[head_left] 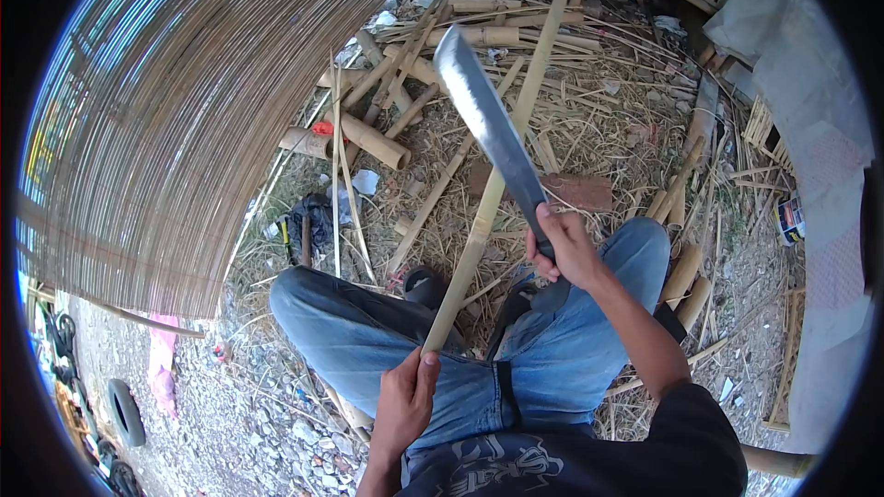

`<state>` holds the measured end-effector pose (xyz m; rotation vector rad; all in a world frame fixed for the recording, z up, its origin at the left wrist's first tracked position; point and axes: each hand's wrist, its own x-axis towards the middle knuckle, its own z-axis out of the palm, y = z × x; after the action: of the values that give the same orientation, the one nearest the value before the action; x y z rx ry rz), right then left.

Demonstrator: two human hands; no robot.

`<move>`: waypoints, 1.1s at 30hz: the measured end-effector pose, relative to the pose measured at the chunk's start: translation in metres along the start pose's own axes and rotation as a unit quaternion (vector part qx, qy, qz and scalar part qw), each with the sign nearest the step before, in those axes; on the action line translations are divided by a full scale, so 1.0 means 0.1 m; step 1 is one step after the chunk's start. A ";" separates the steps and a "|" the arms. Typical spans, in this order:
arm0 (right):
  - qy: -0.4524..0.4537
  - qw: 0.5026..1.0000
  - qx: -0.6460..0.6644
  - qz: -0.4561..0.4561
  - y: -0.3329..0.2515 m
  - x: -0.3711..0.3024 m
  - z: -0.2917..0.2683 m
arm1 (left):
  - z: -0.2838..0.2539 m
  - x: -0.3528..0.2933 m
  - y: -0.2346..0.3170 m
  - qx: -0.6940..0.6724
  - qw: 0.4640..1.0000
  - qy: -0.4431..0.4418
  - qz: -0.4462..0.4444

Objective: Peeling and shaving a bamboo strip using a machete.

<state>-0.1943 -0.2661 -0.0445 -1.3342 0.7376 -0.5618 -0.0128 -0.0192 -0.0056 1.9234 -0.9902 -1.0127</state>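
Observation:
My left hand (pixel 408 398) is closed round the near end of a long bamboo strip (pixel 468 262), which slants up and away to the far middle of the view. In my right hand (pixel 564 247) is the dark handle of a machete (pixel 492 117). Its broad blade points up and to the left, passing over the strip; whether the two touch I cannot tell. Below the blade, a reddish-brown block (pixel 578 192) lies on the ground, partly covered by strip and blade. My bent legs in jeans (pixel 368 327) are on either side of the strip.
Cut bamboo tubes (pixel 373 140) and split pieces lie heaped ahead among straw-like shavings. A slatted bamboo blind (pixel 175 120) hangs at the left. A hammer-like tool (pixel 306 239) lies beside black plastic. More bamboo tubes (pixel 683 276) are by my right knee, and a small can (pixel 790 221) is farther right.

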 end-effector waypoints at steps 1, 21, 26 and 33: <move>-0.002 1.000 0.000 0.000 -0.04 -0.03 0.05 | 0.00 0.00 -0.01 -0.001 1.000 0.002 -0.001; -0.025 0.987 0.105 0.121 0.09 -0.07 0.00 | -0.08 0.02 -0.14 0.029 0.999 -0.039 -0.014; -0.201 0.967 -0.081 0.134 0.02 -0.16 0.20 | -0.09 0.05 -0.21 0.025 0.999 -0.045 -0.008; -0.001 0.994 0.071 0.086 0.03 0.01 0.03 | -0.06 0.01 -0.14 0.003 0.999 -0.044 -0.010</move>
<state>-0.1917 -0.2641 -0.0473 -1.1268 0.7883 -0.4653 -0.0033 -0.0120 -0.0157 1.9114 -1.0257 -1.1164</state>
